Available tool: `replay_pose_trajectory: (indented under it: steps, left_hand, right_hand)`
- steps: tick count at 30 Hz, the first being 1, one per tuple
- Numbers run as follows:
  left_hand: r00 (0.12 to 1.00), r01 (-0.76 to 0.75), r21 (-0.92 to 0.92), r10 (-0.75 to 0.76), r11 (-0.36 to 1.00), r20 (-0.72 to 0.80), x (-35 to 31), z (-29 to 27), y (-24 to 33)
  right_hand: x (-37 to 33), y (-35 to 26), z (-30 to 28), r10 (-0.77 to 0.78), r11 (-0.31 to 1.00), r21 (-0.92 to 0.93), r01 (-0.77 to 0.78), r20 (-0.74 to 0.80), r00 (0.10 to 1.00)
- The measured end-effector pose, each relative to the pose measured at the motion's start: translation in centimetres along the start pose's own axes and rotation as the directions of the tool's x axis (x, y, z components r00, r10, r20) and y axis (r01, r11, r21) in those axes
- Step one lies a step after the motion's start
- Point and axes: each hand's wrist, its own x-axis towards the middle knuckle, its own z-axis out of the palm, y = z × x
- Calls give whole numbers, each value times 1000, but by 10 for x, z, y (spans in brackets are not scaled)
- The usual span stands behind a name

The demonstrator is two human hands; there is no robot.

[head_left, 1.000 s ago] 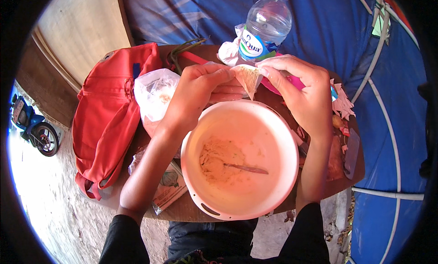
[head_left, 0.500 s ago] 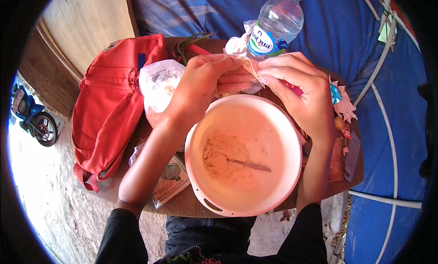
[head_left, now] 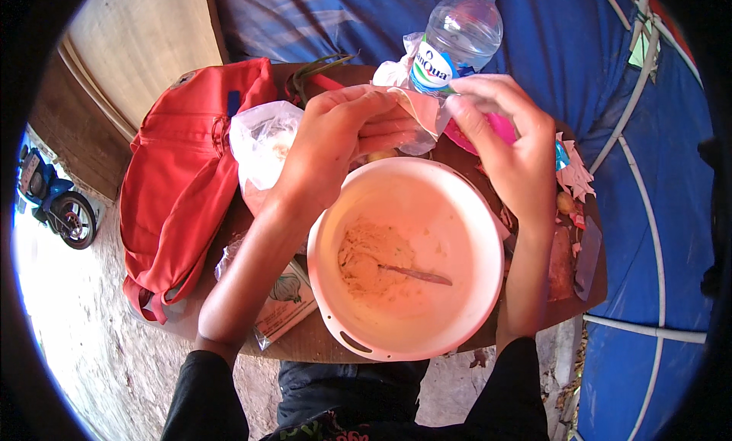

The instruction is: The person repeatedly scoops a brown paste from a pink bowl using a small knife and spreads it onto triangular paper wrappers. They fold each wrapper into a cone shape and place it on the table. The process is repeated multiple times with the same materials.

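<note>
Above the far rim of the bowl, my left hand (head_left: 332,132) is closed on a thin, pale dough wrapper (head_left: 418,109), pinching it by thumb and fingers with one corner pointing right. My right hand (head_left: 507,128) is just right of the wrapper, apart from it, its fingers curved and the thumb separated from them; the fingertips are slightly blurred. Below both hands stands a large white bowl (head_left: 488,281) holding a pale, pasty mixture (head_left: 370,254) on its left side. A spoon-like utensil (head_left: 415,274) lies in the bowl, one end in the mixture.
A red bag (head_left: 183,174) and a clear plastic bag of white stuff (head_left: 263,147) are at left. Behind the hands stands a water bottle (head_left: 465,33). A pink dish (head_left: 499,126) is partly hidden by my right hand. A flat printed packet (head_left: 286,307) lies left of the bowl.
My right hand has let go of the wrapper and drawn slightly right, its fingers spreading. The wrapper remains in my left hand, with more of it showing. The bowl has not visibly moved.
</note>
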Motion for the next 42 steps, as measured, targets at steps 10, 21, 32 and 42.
replay_pose_trajectory:
  steps: [10, 21, 32, 42]
  left_hand:
    - [988, -144, 55, 146, 988, -44, -4, 11, 3]
    - [962, -192, 220, 139, 956, 235, -9, 10, 17]
    - [893, -426, 353, 325, 833, 310, -10, 8, 20]
    - [893, -443, 369, 363, 817, 268, -15, 11, 24]
  right_hand:
    - [-8, 3, 7, 458, 700, 415, -582, 364, 811]
    - [-8, -15, -23, 200, 965, 121, -234, 243, 949]
    - [-8, -24, -18, -18, 989, 146, 12, 41, 999]
    - [-3, -20, -21, -224, 975, 35, 221, 120, 967]
